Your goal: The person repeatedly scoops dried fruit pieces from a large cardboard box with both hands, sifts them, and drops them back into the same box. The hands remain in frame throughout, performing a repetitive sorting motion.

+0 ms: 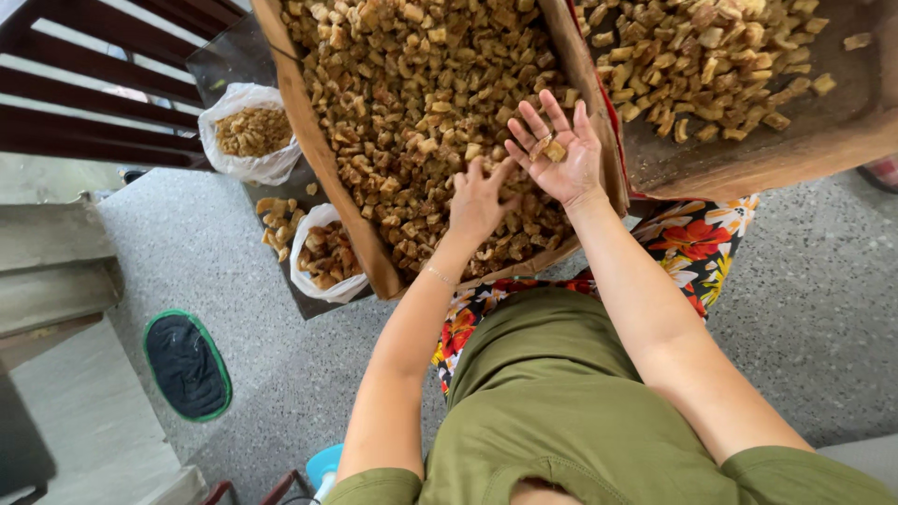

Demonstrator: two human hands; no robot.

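A large wooden tray (313,140) rests on my lap, heaped with small golden-brown fried cubes (412,84). My left hand (479,198) lies palm down on the cubes near the tray's close edge, fingers curled into the pile. My right hand (559,154) is turned palm up just beside it, fingers spread, with two brown pieces (552,148) lying on the palm. A thin bracelet circles my left wrist.
A second wooden tray (842,131) with fewer cubes sits at the right. Two white plastic bags (248,131) (323,257) of pieces and a loose heap lie on a dark sheet at the left. A green-edged dark mat (185,365) lies on the speckled floor.
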